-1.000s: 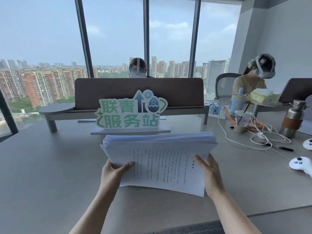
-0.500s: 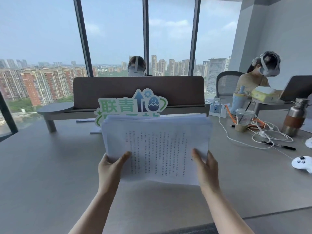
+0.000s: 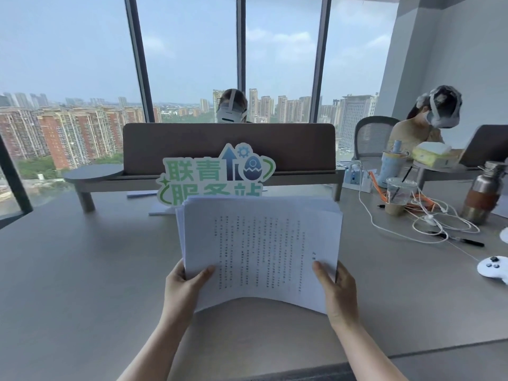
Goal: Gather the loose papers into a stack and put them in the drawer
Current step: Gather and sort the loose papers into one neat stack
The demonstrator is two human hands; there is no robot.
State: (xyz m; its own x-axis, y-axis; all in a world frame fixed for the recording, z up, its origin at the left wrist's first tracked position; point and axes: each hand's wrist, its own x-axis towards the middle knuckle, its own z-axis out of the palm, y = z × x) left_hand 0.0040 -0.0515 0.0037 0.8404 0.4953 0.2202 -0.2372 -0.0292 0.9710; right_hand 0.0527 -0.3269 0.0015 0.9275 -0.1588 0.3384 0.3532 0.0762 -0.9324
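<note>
A thick stack of white printed papers (image 3: 261, 248) stands nearly upright above the grey desk (image 3: 82, 284), its printed face toward me and its bottom edge bowed upward in the middle. My left hand (image 3: 182, 291) grips the stack's lower left corner, thumb on the front sheet. My right hand (image 3: 339, 291) grips the lower right corner the same way. No drawer is in view.
A green and white sign (image 3: 217, 177) stands behind the stack before a brown divider (image 3: 228, 147). At right lie white cables (image 3: 428, 224), a plastic cup (image 3: 398, 195), a steel bottle (image 3: 483, 192), a pen (image 3: 467, 241) and a white controller (image 3: 494, 270). Two people sit beyond.
The stack has been tipped up from lying almost flat to nearly upright, and it now hides the lower part of the sign. Both hands keep their hold on its lower corners.
</note>
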